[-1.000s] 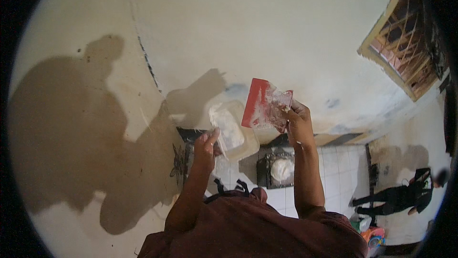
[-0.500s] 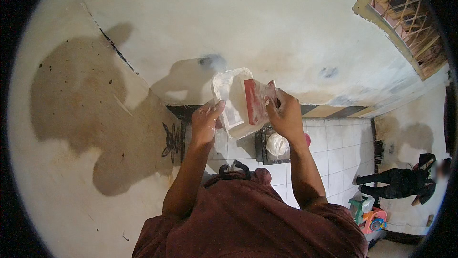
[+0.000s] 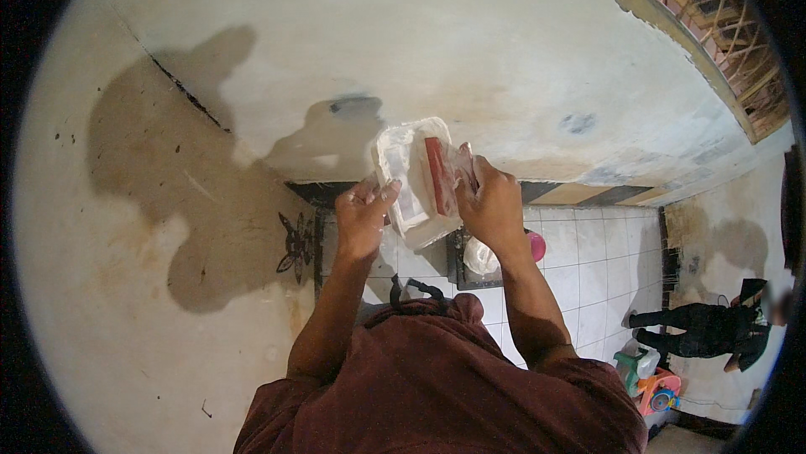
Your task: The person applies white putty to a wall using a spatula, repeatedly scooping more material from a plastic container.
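Observation:
My left hand (image 3: 359,217) grips the near left edge of a shallow white plastic tub (image 3: 391,150), its thumb over the rim. White paste coats the tub's inside and rim. In my right hand (image 3: 495,206) is a red-edged putty scraper (image 3: 437,175), smeared with white. The scraper's red edge stands over the right side of the tub; whether it touches the tub's inside I cannot tell. White smears show on the fingers of both hands. The lower part of the scraper is covered by my right fingers.
A pale wall (image 3: 504,59) with dark patches rises ahead. Below stands a dark box-like stand (image 3: 458,272) with a white bundle (image 3: 479,257) and a pink round thing (image 3: 536,246) beside it. At right are a barred window (image 3: 729,51), a person in black (image 3: 701,326) and an orange object (image 3: 657,388).
The scraper and my right hand have shifted slightly left, further over the tub. The tub is tilted a little differently. My view has shifted slightly.

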{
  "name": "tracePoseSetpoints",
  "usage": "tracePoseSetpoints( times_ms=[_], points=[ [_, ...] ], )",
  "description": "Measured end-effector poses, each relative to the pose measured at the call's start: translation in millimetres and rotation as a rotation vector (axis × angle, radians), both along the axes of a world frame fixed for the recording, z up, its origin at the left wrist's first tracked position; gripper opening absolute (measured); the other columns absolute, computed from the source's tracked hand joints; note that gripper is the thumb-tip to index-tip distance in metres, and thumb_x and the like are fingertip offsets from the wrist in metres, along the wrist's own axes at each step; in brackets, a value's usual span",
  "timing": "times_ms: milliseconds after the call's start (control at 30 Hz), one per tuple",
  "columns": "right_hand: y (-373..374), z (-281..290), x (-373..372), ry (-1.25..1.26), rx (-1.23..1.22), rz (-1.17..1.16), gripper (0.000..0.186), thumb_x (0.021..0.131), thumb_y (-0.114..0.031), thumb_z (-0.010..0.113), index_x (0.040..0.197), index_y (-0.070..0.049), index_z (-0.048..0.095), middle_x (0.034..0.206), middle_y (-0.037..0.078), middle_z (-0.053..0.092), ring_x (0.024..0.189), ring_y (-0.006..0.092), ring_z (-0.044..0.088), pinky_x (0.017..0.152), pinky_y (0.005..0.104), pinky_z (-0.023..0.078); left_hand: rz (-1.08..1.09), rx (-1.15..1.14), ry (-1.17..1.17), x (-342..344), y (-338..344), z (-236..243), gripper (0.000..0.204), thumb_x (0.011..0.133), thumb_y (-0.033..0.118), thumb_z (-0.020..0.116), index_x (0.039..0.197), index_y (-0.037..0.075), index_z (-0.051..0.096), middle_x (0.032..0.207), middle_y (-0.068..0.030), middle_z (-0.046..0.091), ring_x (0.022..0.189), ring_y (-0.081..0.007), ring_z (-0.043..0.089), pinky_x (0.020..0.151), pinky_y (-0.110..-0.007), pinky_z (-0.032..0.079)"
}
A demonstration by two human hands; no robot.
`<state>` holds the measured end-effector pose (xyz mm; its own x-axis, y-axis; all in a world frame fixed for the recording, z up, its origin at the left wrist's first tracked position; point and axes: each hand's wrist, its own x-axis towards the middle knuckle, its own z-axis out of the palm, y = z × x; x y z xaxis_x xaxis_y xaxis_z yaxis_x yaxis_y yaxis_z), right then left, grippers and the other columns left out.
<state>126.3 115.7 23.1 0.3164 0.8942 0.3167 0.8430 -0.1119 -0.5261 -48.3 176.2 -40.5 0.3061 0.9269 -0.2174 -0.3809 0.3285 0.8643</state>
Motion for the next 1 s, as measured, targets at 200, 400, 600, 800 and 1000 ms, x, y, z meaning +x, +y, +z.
tracePoseSetpoints(
  times_ms=[200, 400, 600, 800, 1000],
  points=[
    [-1, 1, 8, 0.120, -0.049, 0.041, 0.019, 0.079, -0.015, 0.059, 0.089, 0.001, 0.056, 0.077, 0.026, 0.061, 0.075, 0.0466, 0.060, 0.068, 0.0497, 0.049, -0.035, 0.070, 0.063, -2, 5, -1, 0.024, 0.083, 0.005, 0.067, 0.104, -0.006, 0.065, 0.095, -0.0077, 0.066, 0.083, -0.0104, 0.060, 0.072, -0.025, 0.049],
    [-5, 7, 6, 0.137, -0.064, 0.029, 0.017, 0.078, -0.013, 0.060, 0.085, 0.002, 0.056, 0.076, 0.027, 0.059, 0.074, 0.0466, 0.059, 0.066, 0.0480, 0.048, -0.091, 0.006, 0.014, 6, 2, 14, 0.028, 0.083, 0.004, 0.068, 0.108, -0.008, 0.063, 0.098, -0.0087, 0.066, 0.086, -0.0101, 0.059, 0.075, -0.024, 0.048],
    [-17, 10, 1, 0.176, -0.051, 0.026, 0.020, 0.081, -0.013, 0.059, 0.093, 0.002, 0.060, 0.077, 0.027, 0.060, 0.074, 0.0459, 0.059, 0.065, 0.0454, 0.048, -0.096, 0.174, 0.060, 7, -8, 19, 0.031, 0.083, 0.004, 0.068, 0.110, -0.008, 0.061, 0.101, -0.0094, 0.066, 0.089, -0.0109, 0.059, 0.078, -0.024, 0.048],
    [-26, -6, 9, 0.301, 0.058, 0.060, 0.021, 0.084, -0.014, 0.058, 0.095, 0.004, 0.061, 0.077, 0.028, 0.060, 0.072, 0.0426, 0.062, 0.065, 0.0402, 0.048, -0.134, 0.184, 0.130, 8, -20, 26, 0.035, 0.083, 0.006, 0.069, 0.114, -0.008, 0.059, 0.101, -0.0086, 0.066, 0.089, -0.0098, 0.058, 0.078, -0.024, 0.048],
    [-24, -27, 23, 0.702, 0.114, 0.026, 0.022, 0.085, -0.016, 0.057, 0.091, 0.004, 0.064, 0.073, 0.018, 0.064, 0.066, 0.0188, 0.060, 0.065, 0.0338, 0.047, -0.114, 0.089, 0.121, 12, -25, 19, 0.032, 0.083, 0.008, 0.069, 0.111, -0.007, 0.062, 0.101, -0.0082, 0.066, 0.088, -0.0095, 0.058, 0.076, -0.024, 0.048]
  ],
)
